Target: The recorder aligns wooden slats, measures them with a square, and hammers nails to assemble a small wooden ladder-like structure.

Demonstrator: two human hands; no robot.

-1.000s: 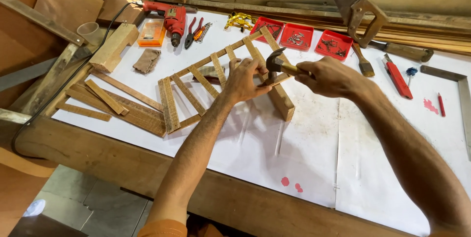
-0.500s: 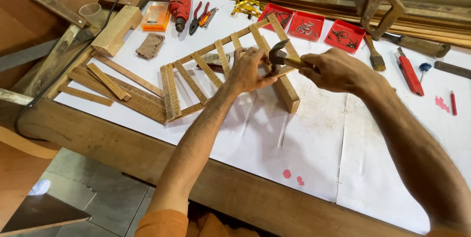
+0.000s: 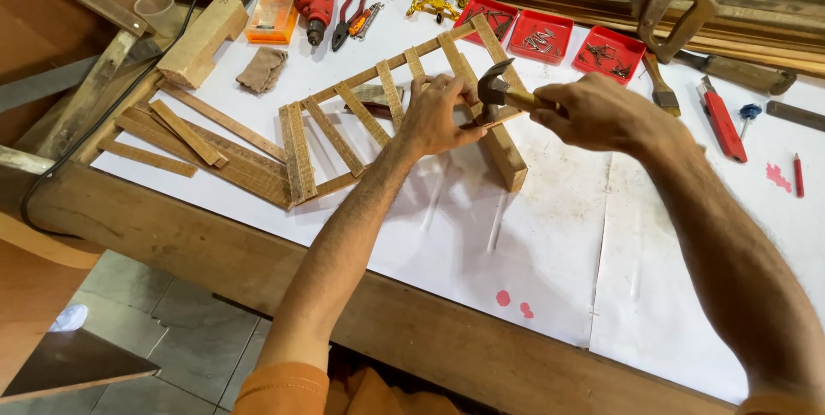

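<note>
Head view, right hand (image 3: pixel 593 112) gripping hammer (image 3: pixel 497 88), handle hiding in fist, left hand (image 3: pixel 438 114) pinching frame (image 3: pixel 378 123), fingertips covering any nail

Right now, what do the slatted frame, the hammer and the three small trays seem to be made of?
Frame: bare, unfinished wood, with pale grain showing and no paint.
Hammer, held in the right hand: dark, dull metal head, probably steel, on a brown wooden handle.
Trays: glossy red, likely plastic, though painted metal is possible; they hold small metal nails or screws.
</note>
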